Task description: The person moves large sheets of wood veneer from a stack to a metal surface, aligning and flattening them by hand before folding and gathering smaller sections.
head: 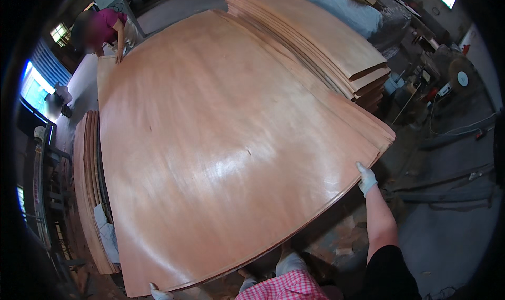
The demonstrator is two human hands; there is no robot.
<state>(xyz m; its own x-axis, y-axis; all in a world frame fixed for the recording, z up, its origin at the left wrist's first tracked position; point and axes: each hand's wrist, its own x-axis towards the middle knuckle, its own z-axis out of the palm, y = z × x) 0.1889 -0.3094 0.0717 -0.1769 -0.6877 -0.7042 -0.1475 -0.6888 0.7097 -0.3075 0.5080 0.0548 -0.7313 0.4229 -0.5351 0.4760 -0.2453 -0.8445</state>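
Note:
A large sheet of wood veneer [213,142] lies before me, wide and glossy, on a stack whose layered edges show at the right. My right hand [367,179], in a white glove, grips the sheet's near right edge, thumb on top and fingers hidden below. At the near left corner my left hand [160,292], also in a white glove, has its thumb over the edge; most of it is cut off by the frame. A co-worker [106,31] bends over the far left corner with hands on the sheet's edge.
A tall stack of folded veneer sheets [307,27] stands beyond on the right. More stacked sheets [88,189] are at the left. Scraps [345,240] litter the floor near my feet. A cable [453,132] and a bucket [392,83] are at the right. Another person [59,100] is low at far left.

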